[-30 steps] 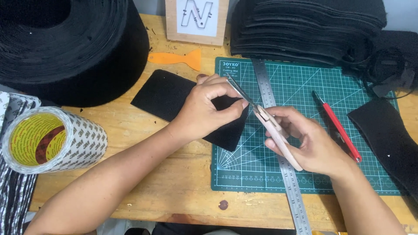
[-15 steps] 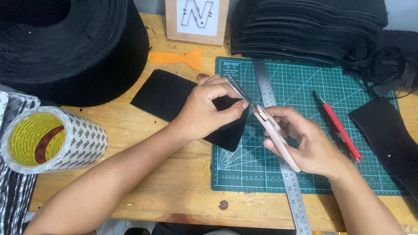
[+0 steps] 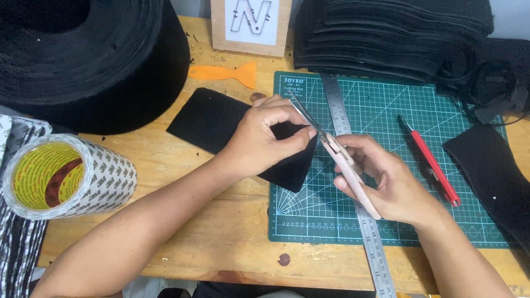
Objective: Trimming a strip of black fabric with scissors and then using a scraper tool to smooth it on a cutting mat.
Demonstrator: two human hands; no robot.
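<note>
Pinching the edge of a black felt piece (image 3: 221, 124), the person's left hand (image 3: 265, 140) presses it where the wooden table (image 3: 182, 221) meets the green cutting mat (image 3: 386, 110). The right hand (image 3: 381, 182) is closed around small pink-handled scissors (image 3: 337, 152), blades angled up toward the left fingertips. A steel ruler (image 3: 353, 182) lies under the scissors. A red craft knife (image 3: 430, 163) rests on the mat, and a roll of tape (image 3: 66, 176) sits far left.

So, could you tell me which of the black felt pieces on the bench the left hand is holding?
The left hand pinches the rectangular black piece straddling the cutting mat's left edge; the other loose piece lies untouched at the far right.
</note>
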